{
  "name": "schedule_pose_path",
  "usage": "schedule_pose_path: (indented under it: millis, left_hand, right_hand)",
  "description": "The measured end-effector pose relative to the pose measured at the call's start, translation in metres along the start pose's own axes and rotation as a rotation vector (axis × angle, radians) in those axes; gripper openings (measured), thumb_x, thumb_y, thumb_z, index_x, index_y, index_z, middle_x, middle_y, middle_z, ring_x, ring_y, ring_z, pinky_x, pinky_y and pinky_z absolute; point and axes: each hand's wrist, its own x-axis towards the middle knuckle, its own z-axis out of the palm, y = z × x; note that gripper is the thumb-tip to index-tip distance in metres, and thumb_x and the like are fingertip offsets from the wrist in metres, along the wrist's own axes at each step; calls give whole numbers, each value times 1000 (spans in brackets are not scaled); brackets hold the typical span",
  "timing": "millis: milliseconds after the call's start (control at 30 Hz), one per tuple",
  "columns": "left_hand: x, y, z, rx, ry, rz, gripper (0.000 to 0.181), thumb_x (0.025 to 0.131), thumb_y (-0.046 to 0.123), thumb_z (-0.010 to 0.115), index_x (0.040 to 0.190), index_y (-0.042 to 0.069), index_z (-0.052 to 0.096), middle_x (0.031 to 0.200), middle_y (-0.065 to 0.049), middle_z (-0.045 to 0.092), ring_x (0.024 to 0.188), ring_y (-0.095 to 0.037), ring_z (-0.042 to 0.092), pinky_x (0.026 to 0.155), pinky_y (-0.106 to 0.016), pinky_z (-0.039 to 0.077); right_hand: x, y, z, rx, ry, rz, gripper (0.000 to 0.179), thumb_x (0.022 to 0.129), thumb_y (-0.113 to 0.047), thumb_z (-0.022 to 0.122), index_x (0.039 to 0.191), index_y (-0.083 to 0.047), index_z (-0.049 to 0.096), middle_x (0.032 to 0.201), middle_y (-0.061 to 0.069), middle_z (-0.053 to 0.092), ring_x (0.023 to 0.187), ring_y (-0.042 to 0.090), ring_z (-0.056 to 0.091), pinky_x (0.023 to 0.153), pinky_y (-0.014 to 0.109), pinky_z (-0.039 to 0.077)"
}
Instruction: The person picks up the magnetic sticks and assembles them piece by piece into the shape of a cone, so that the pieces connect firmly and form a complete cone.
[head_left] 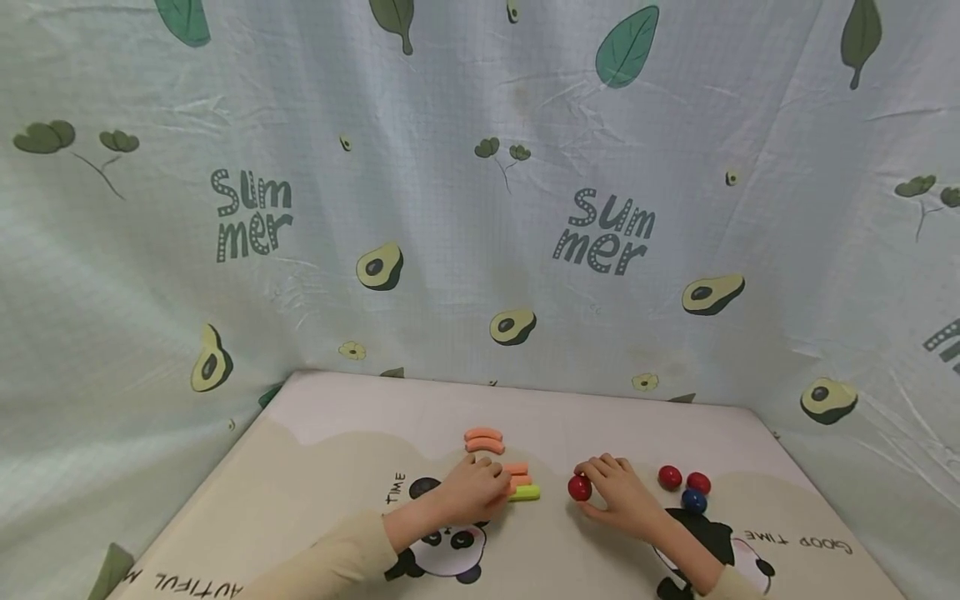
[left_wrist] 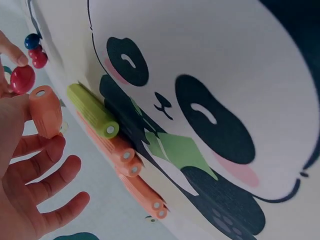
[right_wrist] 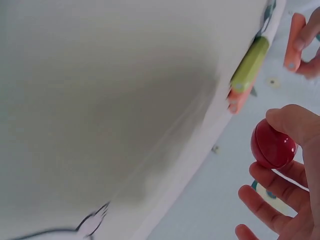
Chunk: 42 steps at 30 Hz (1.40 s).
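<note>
My left hand [head_left: 474, 490] pinches an orange toy rod [left_wrist: 46, 112] between thumb and fingertip; the rod is ribbed, with a silvery disc in its end. In the left wrist view the other fingers are spread apart. Beside that hand on the table lie a lime-green rod [head_left: 528, 493] and two orange rods [head_left: 516, 469]. My right hand [head_left: 626, 500] holds a glossy red ball [right_wrist: 273, 145] between thumb and fingers, with a seam line around it. Left of it, across a short gap, are the rods.
Two curved orange rods [head_left: 483, 445] lie farther back on the table. To the right of my right hand sit a red ball [head_left: 670, 477], another red ball [head_left: 698, 482] and a blue ball [head_left: 693, 500]. A panda-printed cloth [head_left: 322, 475] covers the table; a patterned curtain [head_left: 465, 333] hangs behind.
</note>
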Motion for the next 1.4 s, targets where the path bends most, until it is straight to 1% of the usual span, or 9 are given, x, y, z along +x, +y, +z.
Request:
schedule_pose_path:
  millis: [200,300,400,533,767,867,1033,1233,1400]
  left_hand:
    - [5,9,-3,-21,15,-21,16,89,29,50,79,18,55,67,8,51,62,-7,45,55,-20,22]
    - [7,11,-5,-40,14,-28,15,88,29,51,81,18,57,69,7,53,62,-7,46,55,-20,23]
    - [11,13,-5,-31,14,-25,14,87,30,52,83,19,59,74,7,57,65,-7,50,54,-19,25]
    - [14,14,-4,-7,13,-23,15,87,32,52,83,19,59,78,7,58,67,-7,52,54,-19,28]
    - [14,16,-3,-20,1,-29,15,86,33,53,82,20,58,78,7,57,68,-7,51,56,-19,30]
    - [14,17,-3,-15,3,-22,15,86,33,53,87,20,59,81,8,59,71,-7,53,56,-20,31]
    - [14,18,-3,-25,-37,-19,18,86,34,53,95,19,59,78,8,57,75,-7,55,58,-21,33]
    - [12,21,-3,-52,-110,-10,15,84,35,56,80,20,55,62,11,48,61,-2,45,57,-22,29]
    - [10,25,-2,-92,-156,-6,19,84,34,58,70,21,55,58,12,48,55,0,42,57,-23,25]
  right_hand:
    - [8,-15,2,33,21,-30,37,70,-35,71,100,-19,56,90,-11,55,84,4,43,74,32,38]
    - [13,-22,3,46,38,-57,36,71,-36,71,100,-20,56,88,-13,54,83,3,42,72,30,37]
    - [17,-28,3,58,48,-73,35,72,-36,70,99,-21,56,87,-14,53,82,2,41,71,29,36]
    - [20,-33,2,79,42,-71,34,73,-37,70,99,-21,56,87,-14,52,82,2,40,71,28,35]
    - [21,-36,2,96,39,-67,34,72,-37,69,99,-21,56,86,-14,51,82,2,41,71,28,35]
    - [21,-37,2,98,33,-74,34,73,-37,69,99,-21,56,87,-13,52,83,2,41,71,28,35]
    - [21,-39,4,95,28,-100,34,72,-37,70,99,-21,56,88,-12,53,82,3,41,70,27,35]
    - [23,-41,8,96,-19,-150,36,70,-35,72,99,-21,55,90,-12,54,83,4,42,69,26,33]
    - [23,-43,12,112,-89,-173,35,72,-33,70,100,-20,55,93,-10,55,84,6,43,70,25,31]
